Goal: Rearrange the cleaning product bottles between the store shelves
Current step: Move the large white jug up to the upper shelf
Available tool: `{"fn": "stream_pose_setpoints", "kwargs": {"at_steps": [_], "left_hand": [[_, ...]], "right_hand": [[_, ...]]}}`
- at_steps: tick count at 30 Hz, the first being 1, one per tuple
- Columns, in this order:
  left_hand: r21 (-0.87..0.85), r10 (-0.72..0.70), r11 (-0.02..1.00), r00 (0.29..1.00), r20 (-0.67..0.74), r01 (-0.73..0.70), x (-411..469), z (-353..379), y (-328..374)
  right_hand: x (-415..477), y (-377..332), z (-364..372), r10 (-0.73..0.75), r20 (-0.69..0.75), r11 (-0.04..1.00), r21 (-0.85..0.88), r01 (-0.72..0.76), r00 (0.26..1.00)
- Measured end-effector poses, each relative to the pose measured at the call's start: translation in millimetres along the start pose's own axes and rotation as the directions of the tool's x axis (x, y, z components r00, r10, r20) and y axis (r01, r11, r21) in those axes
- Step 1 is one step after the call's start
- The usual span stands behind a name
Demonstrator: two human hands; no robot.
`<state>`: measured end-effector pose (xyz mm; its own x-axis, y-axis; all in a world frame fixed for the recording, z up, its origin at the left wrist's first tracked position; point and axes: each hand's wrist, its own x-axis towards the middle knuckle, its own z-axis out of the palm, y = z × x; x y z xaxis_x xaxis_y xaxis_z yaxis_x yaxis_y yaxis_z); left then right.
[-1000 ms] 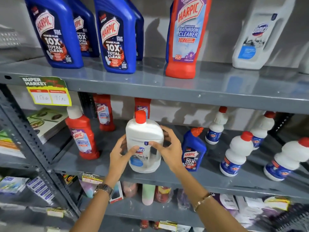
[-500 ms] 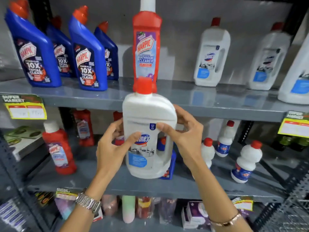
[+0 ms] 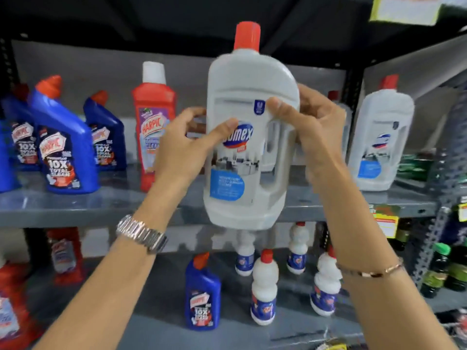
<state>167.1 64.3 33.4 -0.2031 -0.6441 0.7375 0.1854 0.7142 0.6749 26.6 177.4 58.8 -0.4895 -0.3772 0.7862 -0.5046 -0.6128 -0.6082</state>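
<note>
A big white Domex bottle (image 3: 249, 137) with a red cap hangs upright in the air in front of the upper shelf (image 3: 75, 208). My left hand (image 3: 185, 145) grips its left side, thumb on the label. My right hand (image 3: 312, 127) holds its right side by the handle. Both hands are shut on it. On the upper shelf stand several blue Harpic bottles (image 3: 67, 147), a red Harpic bathroom cleaner (image 3: 154, 122) and another white Domex bottle (image 3: 380, 140). The lower shelf (image 3: 227, 324) carries a small blue Harpic bottle (image 3: 202, 296) and several small white bottles (image 3: 264, 291).
Red Harpic bottles (image 3: 64, 253) stand at the lower shelf's left. Dark green bottles (image 3: 439, 271) fill the neighbouring rack on the right, behind a perforated upright (image 3: 434, 238). A yellow price tag (image 3: 385, 219) hangs on the upper shelf's edge. Part of another white bottle is hidden behind my right hand.
Both hands have lifted the white Domex bottle from the lower shelf up to the level of the upper shelf. The view has tilted upward with it.
</note>
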Motion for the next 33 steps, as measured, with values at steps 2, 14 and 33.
{"fn": "stream_pose_setpoints", "kwargs": {"at_steps": [2,14,33], "left_hand": [[-0.030,-0.011,0.999,1.000,0.016,0.012,17,26,0],[-0.037,-0.142,0.989,0.990,0.028,0.143,58,140,-48],[0.070,-0.164,0.985,0.981,0.106,0.158,82,164,-76]], "right_hand": [[24,3,-15,0.000,0.017,1.000,0.003,0.000,1.000],[100,73,-74,0.079,0.121,0.990,-0.128,-0.064,0.989],[121,126,-85,0.107,0.068,0.978,-0.187,-0.093,0.992]]}}
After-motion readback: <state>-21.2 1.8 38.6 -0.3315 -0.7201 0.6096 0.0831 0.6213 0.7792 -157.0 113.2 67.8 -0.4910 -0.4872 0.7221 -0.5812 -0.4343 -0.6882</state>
